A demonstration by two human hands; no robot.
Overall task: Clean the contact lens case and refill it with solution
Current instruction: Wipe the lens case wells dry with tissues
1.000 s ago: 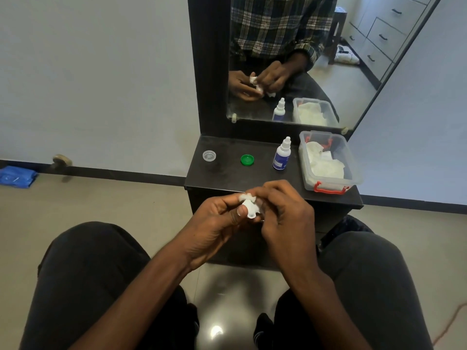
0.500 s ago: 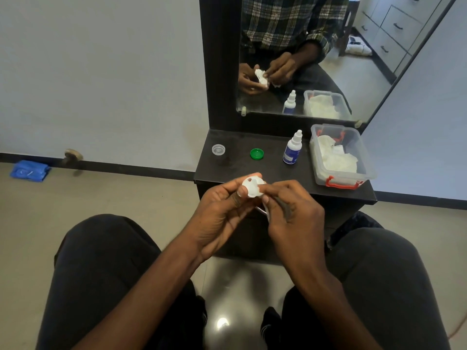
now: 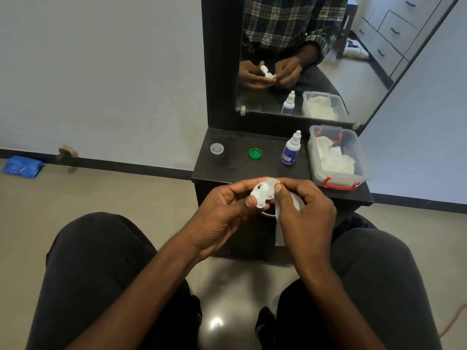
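Lens case: white contact lens case [image 3: 262, 194] is being held above the worktop's near edge
Grip: left hand [image 3: 227, 213] is pinching the case; right hand [image 3: 303, 213] is pinching a tissue [image 3: 294, 200] against it
Worktop: dark worktop [image 3: 252, 170] is carrying clear cap [image 3: 217, 148]; green cap [image 3: 255, 153]; solution bottle [image 3: 291, 149]; tissue box [image 3: 338, 157]
Room: mirror [image 3: 316, 59] is standing behind; pale wall [image 3: 101, 72]; beige floor [image 3: 101, 198]

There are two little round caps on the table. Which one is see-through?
The clear cap, the one further left near the table's corner. The other cap, closer to the solution bottle, is solid green.
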